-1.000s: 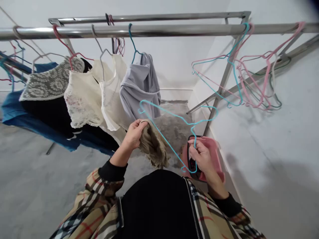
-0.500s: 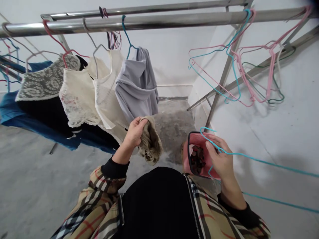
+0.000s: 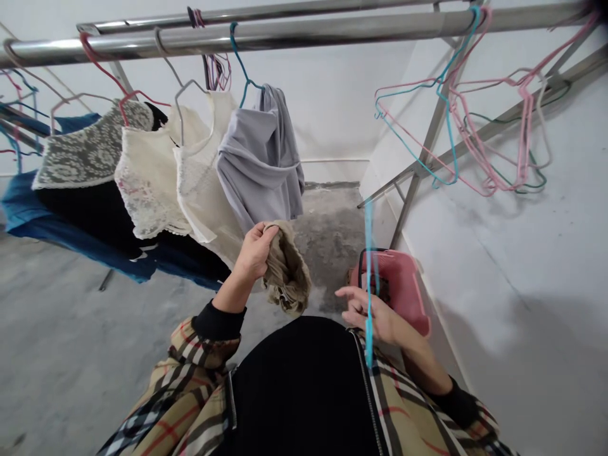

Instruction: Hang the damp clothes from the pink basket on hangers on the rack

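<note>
White walls [image 3: 555,253], a part-filled rail [image 3: 332,37], one cloth [image 3: 287,272] in hand

Nearest is the wearer's black top [image 3: 299,386], a checked coat [image 3: 175,354] open around it. Just beyond, the left hand [image 3: 254,253] pinches the edge of the cloth, brown and bunched, between thumb and fingers; it hangs over the floor [image 3: 95,329]. To its right, well apart from it, the right hand [image 3: 375,316] seems to hold a blue hanger [image 3: 369,297] lightly, index finger stretched out and the others curled. Motion blurs the hanger, seen edge-on, so the exact grip is unclear.

Behind that hand, a pink basket [image 3: 413,278] sits by the wall with something dark inside, too hidden to name.

Farther off, a grey garment [image 3: 261,158], two cream tops [image 3: 152,190], a lace-yoked black one [image 3: 85,158] and a blue one [image 3: 19,196] are already up. Bare hangers [image 3: 524,145] hang at the right. By my reading, the work is well along but unfinished: cloth and hanger are not yet joined, and the basket may hold more.
</note>
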`<state>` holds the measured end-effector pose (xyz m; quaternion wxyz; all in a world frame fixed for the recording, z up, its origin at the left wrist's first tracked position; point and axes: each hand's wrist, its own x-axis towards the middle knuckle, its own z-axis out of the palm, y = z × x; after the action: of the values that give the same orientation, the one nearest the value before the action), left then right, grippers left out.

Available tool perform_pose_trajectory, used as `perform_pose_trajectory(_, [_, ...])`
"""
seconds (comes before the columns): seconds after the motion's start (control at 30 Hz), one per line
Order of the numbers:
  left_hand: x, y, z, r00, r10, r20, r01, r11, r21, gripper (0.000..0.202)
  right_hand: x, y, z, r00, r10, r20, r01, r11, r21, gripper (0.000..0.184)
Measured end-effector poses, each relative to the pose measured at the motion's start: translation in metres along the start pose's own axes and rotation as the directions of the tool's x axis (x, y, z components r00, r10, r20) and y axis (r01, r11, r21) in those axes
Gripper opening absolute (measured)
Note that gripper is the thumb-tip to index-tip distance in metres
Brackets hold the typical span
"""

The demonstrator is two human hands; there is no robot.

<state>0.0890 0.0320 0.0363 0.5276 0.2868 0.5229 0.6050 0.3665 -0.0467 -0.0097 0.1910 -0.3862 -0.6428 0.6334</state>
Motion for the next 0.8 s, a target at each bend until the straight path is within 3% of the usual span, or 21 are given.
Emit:
perform_pose_trajectory(0.07, [0.0,-0.001,-0.001,1.0,0.007,0.001,-0.007,1.0,0.008,0.035,0.004,-0.002,0.003,0.975,-0.072,-0.208,0.05,0.993,-0.11,0.044])
perform_pose_trajectory(0.17, [-0.001,-0.003,-0.004,1.0,0.002,-0.011,-0.001,1.0,0.025,0.036,0.005,-0.005,0.003,0.864,-0.184,-0.468,0.07,0.966,-0.25,0.032])
perform_pose_trajectory(0.3, [-0.002,-0.005,-0.006,0.999,0.032,-0.02,-0.03,0.998,0.062,0.035,-0.004,-0.004,-0.002,0.754,-0.306,-0.581,0.134,0.938,-0.32,0.035])
perform_pose_trajectory(0.43, [-0.003,-0.005,-0.008,1.0,0.026,-0.001,-0.026,0.994,0.109,0.032,-0.012,-0.005,-0.002,0.802,-0.387,-0.454,0.199,0.891,-0.409,0.036])
perform_pose_trajectory(0.57, [-0.004,-0.004,-0.008,0.999,0.049,0.02,-0.051,0.984,0.172,0.031,-0.004,-0.007,0.001,0.854,-0.381,-0.353,0.175,0.851,-0.496,0.037])
perform_pose_trajectory(0.7, [-0.012,-0.013,0.002,0.996,0.063,0.069,-0.076,0.976,0.203,0.028,0.022,0.002,0.009,0.89,-0.353,-0.29,0.176,0.85,-0.496,0.038])
perform_pose_trajectory(0.8, [-0.032,-0.031,0.018,0.979,-0.011,0.206,-0.035,0.975,0.219,0.027,0.055,0.015,0.019,0.87,-0.368,-0.326,0.193,0.866,-0.462,0.038])
